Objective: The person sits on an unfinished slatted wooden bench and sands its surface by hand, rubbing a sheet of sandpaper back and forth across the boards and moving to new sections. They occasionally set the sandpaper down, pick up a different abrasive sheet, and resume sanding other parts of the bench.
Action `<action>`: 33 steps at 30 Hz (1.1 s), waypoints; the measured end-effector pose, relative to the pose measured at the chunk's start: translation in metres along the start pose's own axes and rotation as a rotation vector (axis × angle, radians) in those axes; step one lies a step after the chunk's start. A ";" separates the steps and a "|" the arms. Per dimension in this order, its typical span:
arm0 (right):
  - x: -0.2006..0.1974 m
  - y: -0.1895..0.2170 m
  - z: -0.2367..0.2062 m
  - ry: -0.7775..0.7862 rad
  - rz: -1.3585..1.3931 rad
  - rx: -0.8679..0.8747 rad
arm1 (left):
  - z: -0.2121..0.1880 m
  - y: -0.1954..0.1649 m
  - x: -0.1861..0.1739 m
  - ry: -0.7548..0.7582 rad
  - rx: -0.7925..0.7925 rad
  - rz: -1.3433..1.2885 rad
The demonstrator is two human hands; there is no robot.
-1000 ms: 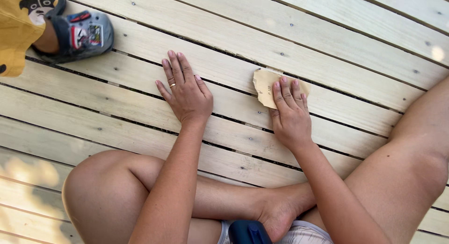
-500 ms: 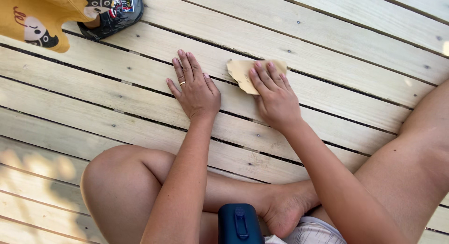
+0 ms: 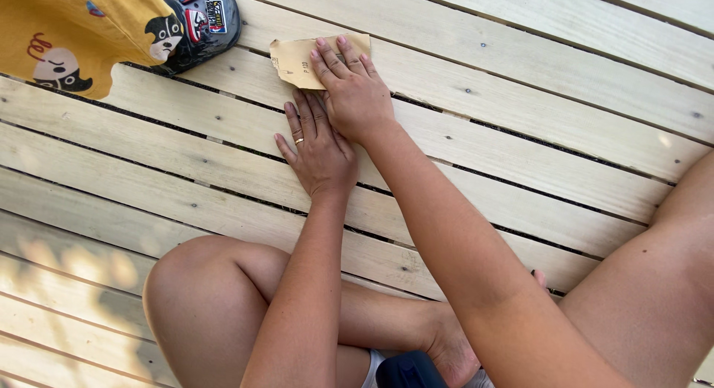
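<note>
Fingers (image 3: 338, 57) of the right hand (image 3: 355, 98) press flat on sandpaper (image 3: 297, 61) atop pale deck boards (image 3: 520, 98), left hand (image 3: 320, 150) splayed empty just beside it; the unclamped sheet could slip.

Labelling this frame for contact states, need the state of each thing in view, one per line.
sandpaper sheet: flat on the deck, pinned under the right hand's fingers, one corner curled.
right hand: palm down, fingers pressing the sheet.
left hand: flat on the deck boards, empty, ring on one finger.
deck boards: bare pale wood, gaps between.
shoe: on the deck, worn by another person.
</note>
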State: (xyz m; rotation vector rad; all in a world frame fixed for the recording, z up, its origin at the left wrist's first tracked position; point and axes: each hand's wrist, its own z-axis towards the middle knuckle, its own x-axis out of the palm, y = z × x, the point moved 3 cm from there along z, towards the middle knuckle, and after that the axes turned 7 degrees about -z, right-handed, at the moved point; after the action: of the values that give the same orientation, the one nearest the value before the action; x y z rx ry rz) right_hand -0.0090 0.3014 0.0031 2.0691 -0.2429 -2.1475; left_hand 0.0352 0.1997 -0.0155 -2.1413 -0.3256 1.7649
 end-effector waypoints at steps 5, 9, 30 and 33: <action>-0.020 -0.064 -0.121 0.090 -0.046 0.055 | -0.001 0.001 -0.001 -0.066 0.055 0.045; -0.048 -0.092 -0.226 0.091 -0.068 0.175 | -0.001 0.002 0.003 -0.054 0.057 0.070; -0.050 -0.070 -0.231 0.095 -0.064 0.157 | -0.006 0.000 0.001 -0.054 0.060 0.022; -0.048 -0.069 -0.253 0.081 -0.038 0.205 | -0.006 -0.001 0.001 -0.065 0.063 0.038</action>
State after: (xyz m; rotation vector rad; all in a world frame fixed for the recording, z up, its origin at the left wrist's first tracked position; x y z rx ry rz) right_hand 0.2464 0.3757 0.0256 2.2827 -0.4329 -2.1339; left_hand 0.0412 0.1999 -0.0148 -2.0634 -0.2434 1.8436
